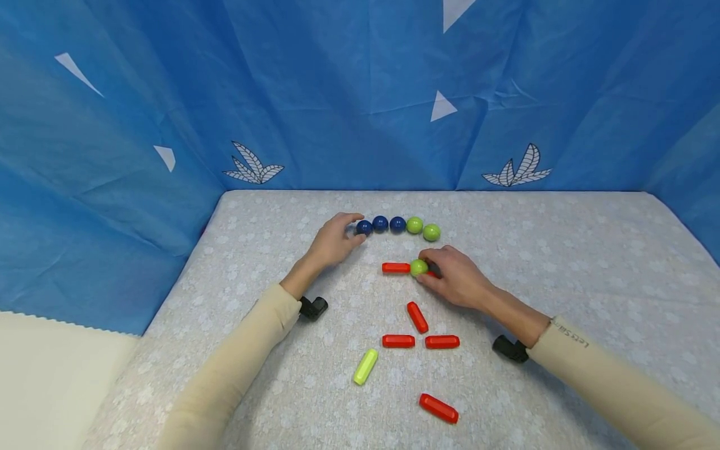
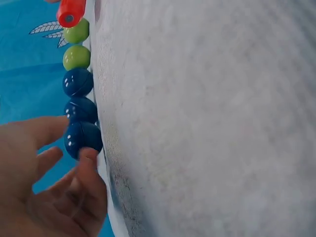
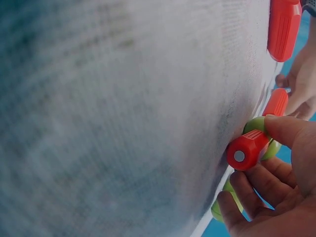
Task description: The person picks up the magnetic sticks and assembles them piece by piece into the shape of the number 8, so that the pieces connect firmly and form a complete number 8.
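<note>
Right hand [image 1: 458, 275] grasping green ball [image 1: 418, 268] between red rods [image 1: 396, 267]. Left hand [image 1: 332, 240] bracketing blue ball [image 1: 364, 227], beyond-left of green; from here I cannot tell grip. Judged: joining step; next calls for steady alignment.

Glossy, smooth plastic is seen in the blue balls [image 1: 380, 224], green balls [image 1: 415, 225] and red rods [image 1: 398, 341] (a metal-looking disc [image 3: 239, 156] is set into one rod's end), while the bench [image 1: 562, 262] is covered in matt, woven-looking cloth [image 1: 315, 400] and backed by smooth, creased fabric [image 1: 337, 137].
</note>
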{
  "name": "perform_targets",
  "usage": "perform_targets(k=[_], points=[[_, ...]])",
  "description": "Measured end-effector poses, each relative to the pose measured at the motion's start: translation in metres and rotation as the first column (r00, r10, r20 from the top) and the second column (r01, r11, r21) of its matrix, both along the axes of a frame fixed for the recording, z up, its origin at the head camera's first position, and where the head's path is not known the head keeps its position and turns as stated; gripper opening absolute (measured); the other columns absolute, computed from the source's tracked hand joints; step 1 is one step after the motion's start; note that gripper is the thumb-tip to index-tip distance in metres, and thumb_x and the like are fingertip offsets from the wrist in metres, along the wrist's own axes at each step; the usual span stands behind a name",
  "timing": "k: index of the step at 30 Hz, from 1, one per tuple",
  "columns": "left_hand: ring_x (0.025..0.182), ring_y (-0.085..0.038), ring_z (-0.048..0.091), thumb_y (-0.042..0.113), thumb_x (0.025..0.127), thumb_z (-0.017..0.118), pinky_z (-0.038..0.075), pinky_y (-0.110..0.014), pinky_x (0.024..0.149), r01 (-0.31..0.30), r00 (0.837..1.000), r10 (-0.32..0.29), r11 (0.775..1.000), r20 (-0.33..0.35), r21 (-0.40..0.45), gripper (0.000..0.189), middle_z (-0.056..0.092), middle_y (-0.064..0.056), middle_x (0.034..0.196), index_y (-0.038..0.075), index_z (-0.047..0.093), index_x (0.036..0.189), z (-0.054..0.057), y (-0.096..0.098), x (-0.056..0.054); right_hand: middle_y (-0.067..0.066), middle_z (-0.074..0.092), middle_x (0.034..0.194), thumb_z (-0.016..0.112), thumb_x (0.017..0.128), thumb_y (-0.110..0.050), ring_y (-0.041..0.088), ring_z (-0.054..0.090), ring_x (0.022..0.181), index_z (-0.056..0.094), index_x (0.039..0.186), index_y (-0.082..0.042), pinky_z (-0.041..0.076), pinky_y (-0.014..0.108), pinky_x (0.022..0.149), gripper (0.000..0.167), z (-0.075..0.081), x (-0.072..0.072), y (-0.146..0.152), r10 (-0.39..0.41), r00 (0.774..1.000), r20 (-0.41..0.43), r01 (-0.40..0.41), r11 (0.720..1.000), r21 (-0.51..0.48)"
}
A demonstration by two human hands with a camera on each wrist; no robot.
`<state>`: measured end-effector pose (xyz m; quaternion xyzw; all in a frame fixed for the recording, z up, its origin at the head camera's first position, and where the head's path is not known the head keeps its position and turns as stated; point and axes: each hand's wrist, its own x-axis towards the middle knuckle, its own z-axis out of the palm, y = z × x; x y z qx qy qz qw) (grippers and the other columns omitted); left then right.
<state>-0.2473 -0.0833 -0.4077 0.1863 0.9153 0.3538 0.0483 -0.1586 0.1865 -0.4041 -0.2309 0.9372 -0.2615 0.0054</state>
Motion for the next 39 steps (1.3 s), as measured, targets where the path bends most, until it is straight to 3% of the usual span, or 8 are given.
perform_targets(k=[3,5,14,20,30,33,37,39], points=[[0.129,-0.030,0.048,0.023,0.097,0.065,0.037,-0.045,0.106,0.039,0.999,-0.040,0.997,-0.025,-0.063,0.048,0.050,-0.012,0.143,0.010,0.053,0.142,-0.001,-0.001,-0.003,0.002,0.064,0.094,0.075,0.089,-0.017,0.023,0.054,0.086,0.067,0.109,-0.004,0.044,0.039,0.075,0.026,0.000,0.000,0.000,-0.002,1.000,0.004,0.002,1.000,0.000],[0.132,-0.030,0.045,0.023,0.097,0.065,0.035,-0.045,0.108,0.035,0.999,-0.037,0.997,-0.027,-0.071,0.045,0.051,-0.011,0.143,0.010,0.055,0.139,-0.002,-0.001,-0.004,0.002,0.064,0.094,0.075,0.089,-0.017,0.023,0.053,0.086,0.067,0.109,-0.004,0.044,0.039,0.075,0.026,0.000,0.000,-0.001,-0.003,1.000,0.006,0.003,1.000,0.002],[0.109,-0.025,0.060,0.024,0.096,0.067,0.044,-0.043,0.098,-0.010,1.000,0.010,0.999,-0.003,-0.041,0.036,0.060,-0.007,0.131,0.011,0.060,0.129,-0.008,-0.003,-0.005,0.003,0.064,0.095,0.075,0.089,-0.018,0.022,0.053,0.086,0.067,0.110,-0.003,0.044,0.038,0.075,0.027,-0.001,0.002,-0.001,-0.006,1.000,0.013,0.006,1.000,0.007],[0.117,-0.027,0.057,0.024,0.096,0.068,0.043,-0.043,0.099,-0.002,1.000,0.002,1.000,-0.012,-0.029,0.034,0.062,-0.008,0.127,0.010,0.061,0.126,-0.008,-0.003,-0.004,0.003,0.065,0.096,0.075,0.090,-0.018,0.023,0.053,0.087,0.066,0.111,-0.003,0.044,0.038,0.075,0.027,-0.001,0.002,-0.001,-0.012,1.000,0.019,0.011,1.000,0.010],[0.112,-0.026,0.059,0.026,0.094,0.070,0.043,-0.044,0.098,0.027,0.999,-0.027,0.999,0.029,-0.025,0.041,0.066,-0.008,0.119,0.009,0.062,0.131,-0.006,-0.010,0.001,0.003,0.064,0.096,0.075,0.090,-0.018,0.023,0.054,0.088,0.066,0.110,-0.004,0.044,0.040,0.076,0.026,-0.002,0.001,-0.002,-0.009,1.000,0.015,0.009,1.000,0.005],[0.102,-0.023,0.062,0.027,0.094,0.070,0.047,-0.042,0.090,0.052,0.997,-0.052,0.999,0.064,0.002,0.039,0.066,-0.008,0.118,0.009,0.064,0.128,-0.003,-0.016,0.008,0.002,0.064,0.095,0.074,0.090,-0.019,0.024,0.054,0.089,0.067,0.109,-0.005,0.045,0.041,0.078,0.025,-0.002,0.001,-0.003,-0.007,1.000,0.012,0.007,1.000,0.000],[0.074,-0.017,0.061,0.029,0.093,0.071,0.048,-0.036,0.069,0.095,0.991,-0.098,0.995,0.094,0.037,0.037,0.066,-0.006,0.117,0.013,0.065,0.126,0.000,-0.022,0.020,0.002,0.064,0.094,0.075,0.090,-0.018,0.024,0.055,0.088,0.067,0.108,-0.005,0.045,0.041,0.078,0.024,-0.002,0.000,-0.001,-0.009,1.000,0.006,0.009,1.000,-0.008],[0.070,-0.016,0.060,0.028,0.093,0.072,0.047,-0.034,0.066,0.120,0.987,-0.123,0.992,0.101,0.034,0.036,0.066,-0.006,0.116,0.013,0.066,0.125,0.003,-0.022,0.027,0.003,0.065,0.095,0.074,0.090,-0.018,0.024,0.055,0.089,0.067,0.108,-0.005,0.045,0.041,0.078,0.024,-0.002,0.000,0.000,-0.003,1.000,0.000,0.003,1.000,-0.012]])
